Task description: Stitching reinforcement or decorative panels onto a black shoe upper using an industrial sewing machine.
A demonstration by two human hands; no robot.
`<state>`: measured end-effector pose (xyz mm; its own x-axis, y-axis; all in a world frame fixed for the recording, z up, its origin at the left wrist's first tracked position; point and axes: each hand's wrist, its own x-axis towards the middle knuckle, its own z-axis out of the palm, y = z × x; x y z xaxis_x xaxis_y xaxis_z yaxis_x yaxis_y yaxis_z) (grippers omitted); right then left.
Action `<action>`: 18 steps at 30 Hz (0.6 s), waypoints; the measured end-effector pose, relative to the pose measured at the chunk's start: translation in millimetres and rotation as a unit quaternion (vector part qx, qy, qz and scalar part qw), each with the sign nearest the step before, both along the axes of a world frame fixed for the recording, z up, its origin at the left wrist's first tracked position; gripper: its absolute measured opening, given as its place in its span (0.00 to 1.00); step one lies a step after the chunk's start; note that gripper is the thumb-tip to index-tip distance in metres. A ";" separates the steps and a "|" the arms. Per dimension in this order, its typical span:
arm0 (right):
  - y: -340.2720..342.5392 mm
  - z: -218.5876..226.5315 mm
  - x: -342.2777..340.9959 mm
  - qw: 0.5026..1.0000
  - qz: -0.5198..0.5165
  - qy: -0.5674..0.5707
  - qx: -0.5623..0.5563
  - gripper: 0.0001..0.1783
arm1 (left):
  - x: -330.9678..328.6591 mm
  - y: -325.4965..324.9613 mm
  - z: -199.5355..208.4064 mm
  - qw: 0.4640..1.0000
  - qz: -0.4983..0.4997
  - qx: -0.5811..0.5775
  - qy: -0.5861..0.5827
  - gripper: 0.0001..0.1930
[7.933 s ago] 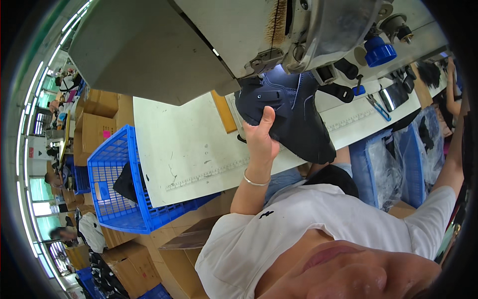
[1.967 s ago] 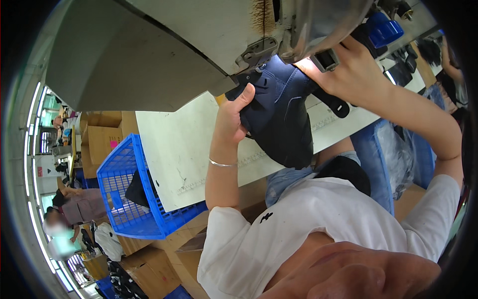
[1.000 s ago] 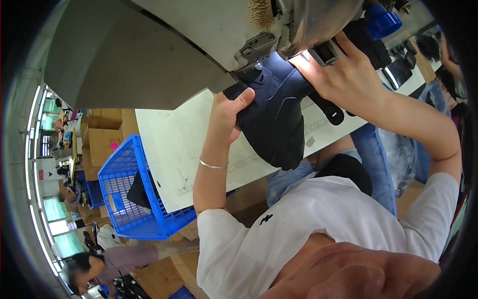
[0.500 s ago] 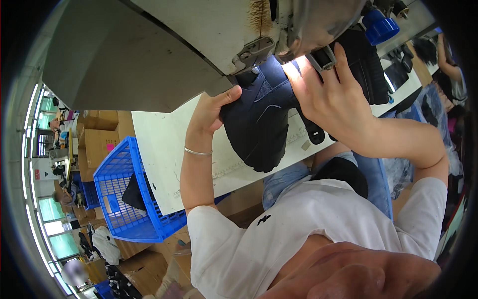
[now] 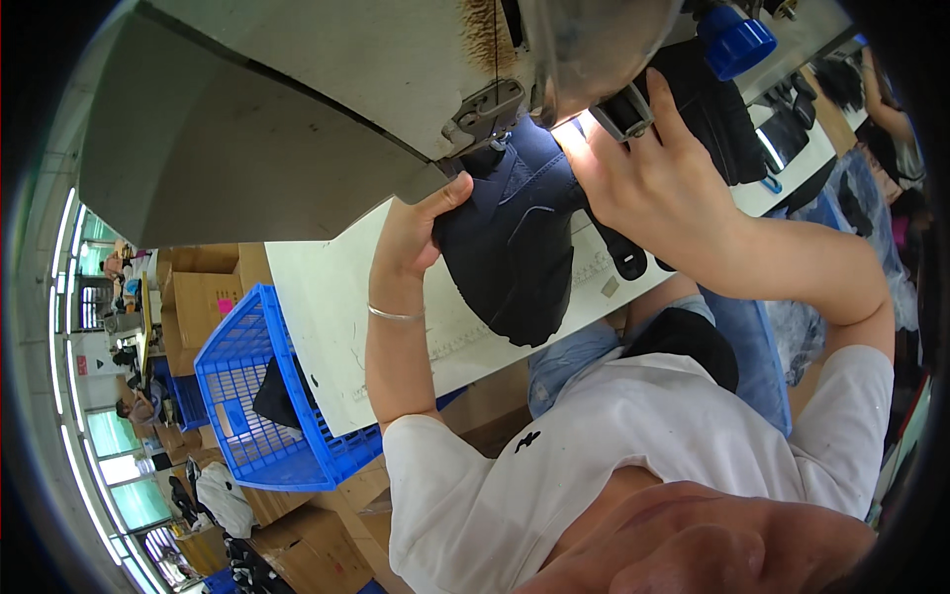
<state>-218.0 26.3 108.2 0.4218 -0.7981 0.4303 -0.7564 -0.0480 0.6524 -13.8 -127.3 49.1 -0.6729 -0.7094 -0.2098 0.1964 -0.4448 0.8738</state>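
A dark navy shoe upper (image 5: 520, 238) hangs under the head of a grey sewing machine (image 5: 396, 89), its top tucked up at the needle area. My left hand (image 5: 416, 228) grips the upper's left edge, thumb pressed onto the fabric. My right hand (image 5: 653, 178) lies on the upper's right side with fingers spread, right under the lit part of the machine. A thin bracelet circles my left wrist.
A white work table (image 5: 327, 307) lies below the upper. A blue plastic basket (image 5: 247, 396) with a dark piece inside stands at its left, with cardboard boxes (image 5: 198, 287) behind. Black parts and a blue cap (image 5: 737, 40) sit at the far right. Another person's arm shows at the top right.
The right hand came onto the shoe upper from the machine side. Both hands have turned and shifted the upper leftward under the machine head, and the camera has leaned in closer.
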 end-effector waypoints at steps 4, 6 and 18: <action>-3.8 -2.3 4.5 0.999 -0.005 -0.006 -0.042 0.23 | -0.7 -11.4 -6.2 1.000 -0.020 0.002 0.020 0.14; -5.3 -2.5 5.9 0.999 -0.008 -0.005 -0.043 0.20 | -0.4 -15.7 -7.6 1.000 -0.022 0.007 0.019 0.13; -9.5 16.0 14.9 0.997 -0.043 0.010 0.062 0.14 | 4.8 -37.6 -20.5 0.996 -0.082 0.007 0.020 0.15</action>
